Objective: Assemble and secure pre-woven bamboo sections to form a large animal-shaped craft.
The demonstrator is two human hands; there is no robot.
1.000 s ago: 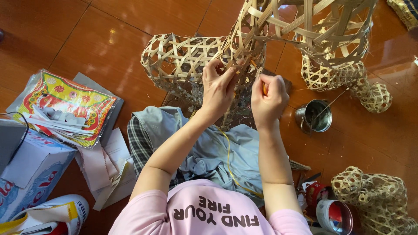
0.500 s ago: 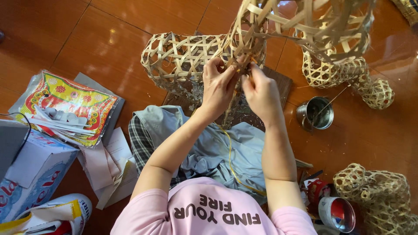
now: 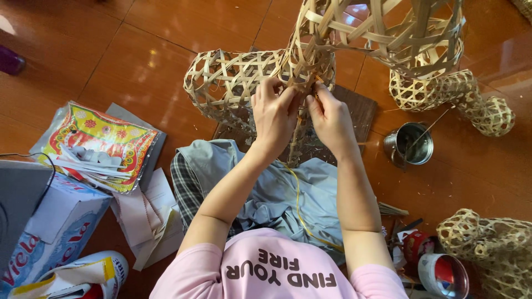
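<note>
Both hands meet at the same spot on a woven bamboo frame (image 3: 260, 83), an open lattice piece lying on the tiled floor (image 3: 138, 66) straight ahead of the person. The left hand (image 3: 275, 113) is closed in a pinch, thumb and fingers gripping thin bamboo strips where the lattice joins a second, larger woven cage (image 3: 388, 33) that rises above and to the right of the fingertips. The right hand (image 3: 331, 116) sits just beside the left, almost touching it, its fingers also curled tight on the same bundle of strips; what exactly lies under its fingertips cannot be told.

Below the wrists, toward the body, a grey cloth (image 3: 277, 194) covers the lap, with a yellow cord (image 3: 299, 199) trailing down it from the hands. Under the hands and the frame a dark wooden board (image 3: 360, 108) lies flat on the floor.

Right of the right hand stands a small metal tin (image 3: 413, 145) with a thin stick leaning in it. Beyond it, further right, rests a smaller woven bamboo shape (image 3: 454, 97). Near the right elbow sit a red-and-white can (image 3: 440, 274) and another woven bamboo piece (image 3: 487, 243).

Well left of the left forearm lie a colourful printed paper pack (image 3: 100, 141), loose white sheets (image 3: 144, 213) and a cardboard box (image 3: 50, 221)
</note>
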